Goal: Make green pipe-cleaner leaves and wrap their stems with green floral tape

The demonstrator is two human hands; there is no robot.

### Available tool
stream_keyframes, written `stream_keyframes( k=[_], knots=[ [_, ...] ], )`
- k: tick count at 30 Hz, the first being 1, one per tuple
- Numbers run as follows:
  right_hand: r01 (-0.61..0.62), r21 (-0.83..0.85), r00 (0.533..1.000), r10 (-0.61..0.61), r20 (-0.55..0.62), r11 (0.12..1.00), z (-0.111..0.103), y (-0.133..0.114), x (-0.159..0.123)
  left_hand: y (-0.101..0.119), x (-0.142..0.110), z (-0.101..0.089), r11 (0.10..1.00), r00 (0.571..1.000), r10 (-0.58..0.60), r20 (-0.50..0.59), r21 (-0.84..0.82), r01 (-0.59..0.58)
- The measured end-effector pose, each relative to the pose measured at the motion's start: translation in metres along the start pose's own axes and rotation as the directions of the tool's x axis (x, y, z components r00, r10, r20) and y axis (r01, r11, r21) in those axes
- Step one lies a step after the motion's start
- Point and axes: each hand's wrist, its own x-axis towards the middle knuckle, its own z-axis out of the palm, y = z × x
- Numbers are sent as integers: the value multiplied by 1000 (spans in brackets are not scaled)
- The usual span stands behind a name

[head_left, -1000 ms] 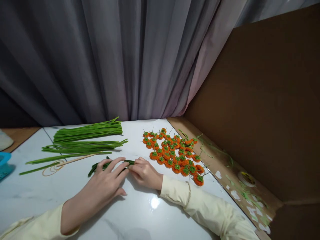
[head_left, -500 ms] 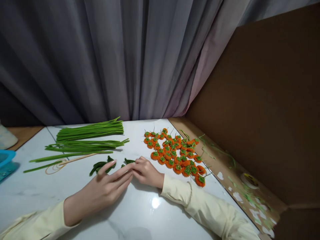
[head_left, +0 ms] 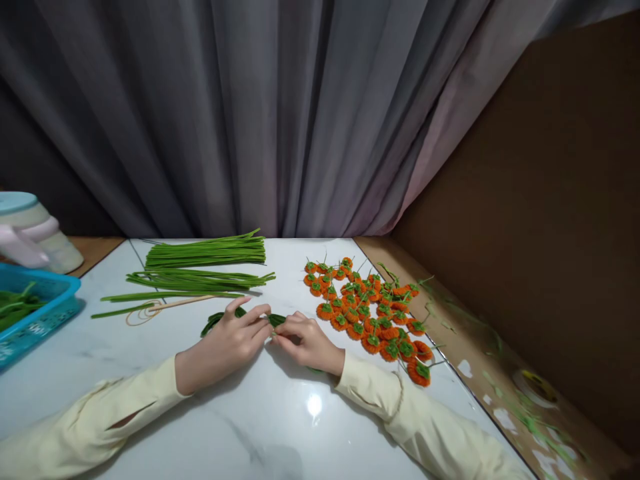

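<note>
My left hand (head_left: 227, 347) and my right hand (head_left: 309, 343) meet fingertip to fingertip low over the white table. Both are closed in a pinch on a dark green pipe cleaner piece (head_left: 277, 320), largely covered by the fingers. More dark green pipe cleaner pieces (head_left: 212, 323) lie behind my left hand, partly hidden by it. A bit of green shows beneath my right wrist. To the right of that hand spread several small orange persimmons (head_left: 371, 343) of fuzzy pipe cleaner, with green tops and thin stems.
Bright green pipe cleaners (head_left: 207, 252) lie in bundles at the back left, beside a thin wooden stick (head_left: 183, 302) with a looped cord. A blue basket (head_left: 60, 293) with green pieces and a pale jug (head_left: 35, 237) stand left. Tape (head_left: 536, 389) and scraps lie right, by a brown panel (head_left: 540, 167).
The view has swung left, showing more of the basket and jug. My left hand's fingers have curled in closer to my right hand, which has shifted slightly over the pieces.
</note>
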Motion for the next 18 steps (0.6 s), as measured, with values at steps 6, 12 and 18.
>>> stream_keyframes(
  k=[6, 12, 18],
  knots=[
    [104, -5, 995, -104, -9, 995, 1, 2, -2, -4, 0, 2, 935, 979, -141, 147, -306, 181],
    [241, -106, 969, -234, 75, 965, 3, 6, -5, -7, 1, 0, 804, 913, -195, 359, -474, 358],
    [74, 32, 997, -75, 32, 997, 0, 2, -2, -10, 1, 7, 686, 849, -325, 417, -513, 515]
  ],
)
